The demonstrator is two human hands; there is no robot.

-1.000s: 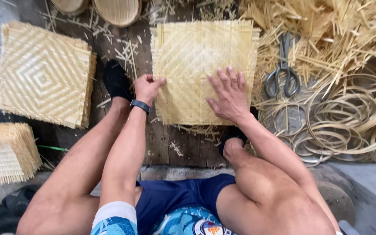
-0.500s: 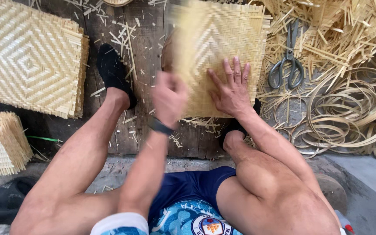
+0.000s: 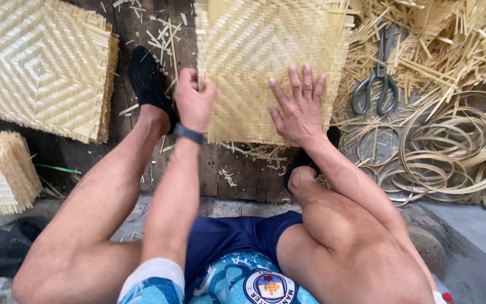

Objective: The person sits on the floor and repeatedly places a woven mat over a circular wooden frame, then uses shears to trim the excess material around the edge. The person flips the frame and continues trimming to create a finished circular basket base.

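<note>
Left hand (image 3: 194,101) closed in a grip on the near left edge of the woven bamboo mat (image 3: 271,62), apparently pinching it; right hand (image 3: 298,107) spread flat, fingers open, pressing mat onto wooden floor (image 3: 237,174); scissors (image 3: 376,84) lying right

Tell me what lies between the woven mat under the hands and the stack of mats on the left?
In the head view, a foot in a black sock on dark planks strewn with bamboo slivers.

I see bare arms and bare legs. A dark smartwatch (image 3: 189,134) bands the left wrist. Navy shorts (image 3: 229,239) sit just above a light blue patterned shirt (image 3: 237,281) with a round crest. Black socks (image 3: 148,81) cover both feet.
</note>
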